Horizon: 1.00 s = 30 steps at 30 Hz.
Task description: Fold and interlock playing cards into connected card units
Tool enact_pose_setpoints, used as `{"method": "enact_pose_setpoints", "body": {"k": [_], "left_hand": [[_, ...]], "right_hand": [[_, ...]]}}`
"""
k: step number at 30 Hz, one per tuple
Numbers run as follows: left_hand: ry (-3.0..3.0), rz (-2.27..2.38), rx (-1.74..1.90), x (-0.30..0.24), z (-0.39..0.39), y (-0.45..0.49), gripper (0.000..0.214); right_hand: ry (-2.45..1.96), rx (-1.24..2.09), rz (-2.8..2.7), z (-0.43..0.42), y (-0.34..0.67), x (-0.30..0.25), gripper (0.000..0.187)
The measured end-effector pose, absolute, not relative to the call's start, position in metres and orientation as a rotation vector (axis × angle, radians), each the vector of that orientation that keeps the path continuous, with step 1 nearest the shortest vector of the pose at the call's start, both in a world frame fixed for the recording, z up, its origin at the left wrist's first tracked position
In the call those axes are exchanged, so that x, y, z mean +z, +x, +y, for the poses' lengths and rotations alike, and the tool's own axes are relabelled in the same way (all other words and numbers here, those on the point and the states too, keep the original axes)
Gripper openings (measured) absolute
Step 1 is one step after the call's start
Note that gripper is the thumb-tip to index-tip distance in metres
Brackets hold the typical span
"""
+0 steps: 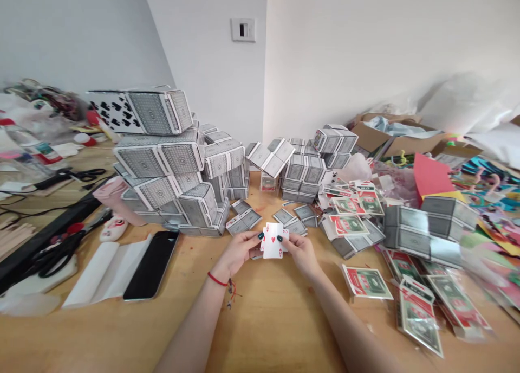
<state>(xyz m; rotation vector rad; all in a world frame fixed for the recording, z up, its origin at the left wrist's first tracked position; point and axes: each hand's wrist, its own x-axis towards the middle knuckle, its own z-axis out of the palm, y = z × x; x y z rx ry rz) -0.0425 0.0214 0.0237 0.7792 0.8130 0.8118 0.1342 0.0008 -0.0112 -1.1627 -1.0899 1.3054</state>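
Note:
My left hand [239, 251] and my right hand [299, 249] meet over the middle of the wooden table [260, 319], both pinching a small fan of playing cards [273, 240]. The top card shows red hearts, face up. A red string bracelet circles my left wrist. Just beyond the hands lie loose card cubes [244, 219] with grey patterned backs. A large stack of such card cubes [170, 167] rises at the left, and a smaller stack [303, 172] stands behind the hands.
A black phone [152, 264] lies on white folded paper [103, 272] at the left, with scissors [54, 253] further left. Sealed card packs [365, 282] and more packs [420, 316] litter the right side. A cardboard box [400, 140] and coloured paper [430, 175] sit at the back right.

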Motion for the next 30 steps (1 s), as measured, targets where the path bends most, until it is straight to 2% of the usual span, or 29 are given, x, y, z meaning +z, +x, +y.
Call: {"method": "enact_pose_setpoints", "body": {"k": [9,21,30], "left_hand": [[0.828,0.966,0.888,0.017,0.019,-0.031,0.031],[0.898,1.144,0.993,0.014,0.02,-0.029,0.024],[1.402,1.36,1.151,0.002,0.016,-0.019,0.02]], "right_hand": [[-1.192,1.268,-1.169,0.0,0.131,-0.015,0.038],[-1.12,1.369,-1.036,0.0,0.128,-0.02,0.03],[-1.086,1.417,-0.975,-0.001,0.124,-0.02,0.029]]}}
